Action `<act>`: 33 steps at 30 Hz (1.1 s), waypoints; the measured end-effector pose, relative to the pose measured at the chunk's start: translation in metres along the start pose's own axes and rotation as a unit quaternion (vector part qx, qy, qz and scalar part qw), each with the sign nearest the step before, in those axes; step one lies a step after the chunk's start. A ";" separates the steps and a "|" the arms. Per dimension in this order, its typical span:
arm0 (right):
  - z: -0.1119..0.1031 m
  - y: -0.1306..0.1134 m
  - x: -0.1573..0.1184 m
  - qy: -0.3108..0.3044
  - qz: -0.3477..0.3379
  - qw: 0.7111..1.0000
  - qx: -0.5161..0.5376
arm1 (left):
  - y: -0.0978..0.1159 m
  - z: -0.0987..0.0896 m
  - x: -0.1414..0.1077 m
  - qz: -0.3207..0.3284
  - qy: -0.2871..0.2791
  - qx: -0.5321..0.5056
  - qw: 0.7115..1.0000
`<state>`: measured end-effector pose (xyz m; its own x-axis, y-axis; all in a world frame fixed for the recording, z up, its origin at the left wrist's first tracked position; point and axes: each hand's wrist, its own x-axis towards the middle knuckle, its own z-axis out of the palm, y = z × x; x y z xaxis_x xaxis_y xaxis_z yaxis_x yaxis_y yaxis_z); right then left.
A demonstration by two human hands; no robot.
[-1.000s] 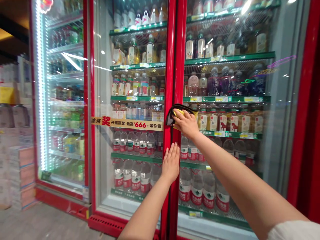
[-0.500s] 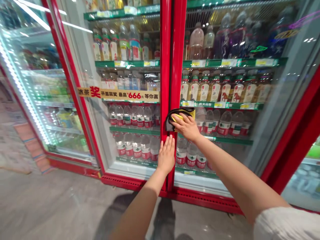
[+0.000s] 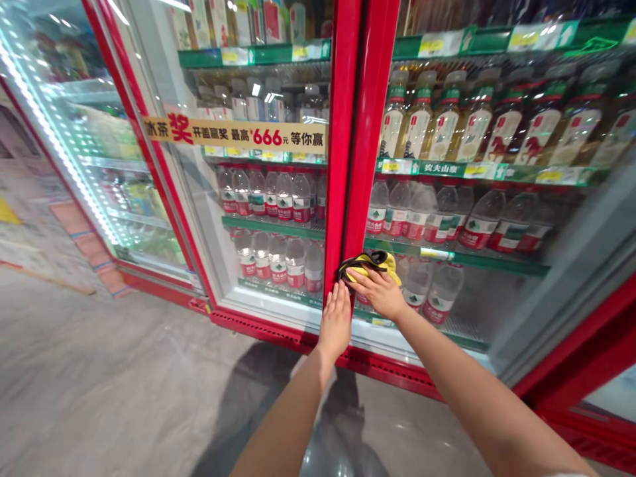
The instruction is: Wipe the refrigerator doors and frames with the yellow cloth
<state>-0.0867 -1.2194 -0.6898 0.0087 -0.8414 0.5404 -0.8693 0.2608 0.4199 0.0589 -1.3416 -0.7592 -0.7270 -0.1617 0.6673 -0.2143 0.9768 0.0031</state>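
The cloth (image 3: 391, 266) is yellow with black edging. It is folded and bunched, with one dark-edged fold raised at the top. It lies against the lower part of the right red door upright (image 3: 371, 132), its left edge at the dark gap between uprights and its right end extending in front of the glass. The upright is glossy and vertical.

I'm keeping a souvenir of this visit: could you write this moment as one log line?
right hand: on yellow-and-black cloth, at red door frames | left hand: against frames | bottles: on shelves
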 end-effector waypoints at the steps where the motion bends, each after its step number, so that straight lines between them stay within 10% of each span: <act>1: 0.006 -0.003 -0.004 -0.001 -0.007 1.000 0.001 | 0.000 0.009 -0.006 -0.003 -0.005 0.003 1.000; 10: 0.080 -0.040 -0.051 0.079 -0.080 0.994 0.015 | -0.007 0.068 -0.078 0.011 -0.053 0.105 0.993; 14: 0.074 -0.029 -0.049 0.078 -0.122 0.989 0.037 | -0.008 0.063 -0.080 0.030 -0.052 0.121 0.991; 21: -0.025 0.041 0.003 0.121 -0.068 0.989 -0.042 | 0.017 0.005 0.021 0.003 0.047 0.132 0.990; 33: -0.219 0.162 0.117 0.173 -0.016 0.971 -0.162 | 0.042 -0.160 0.236 0.057 0.141 0.177 0.972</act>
<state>-0.1183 -1.1723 -0.3987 0.2476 -0.6563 0.7127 -0.6650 0.4199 0.6176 -0.0170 -1.3165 -0.4825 -0.5618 0.0386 0.8264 -0.3909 0.8680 -0.3063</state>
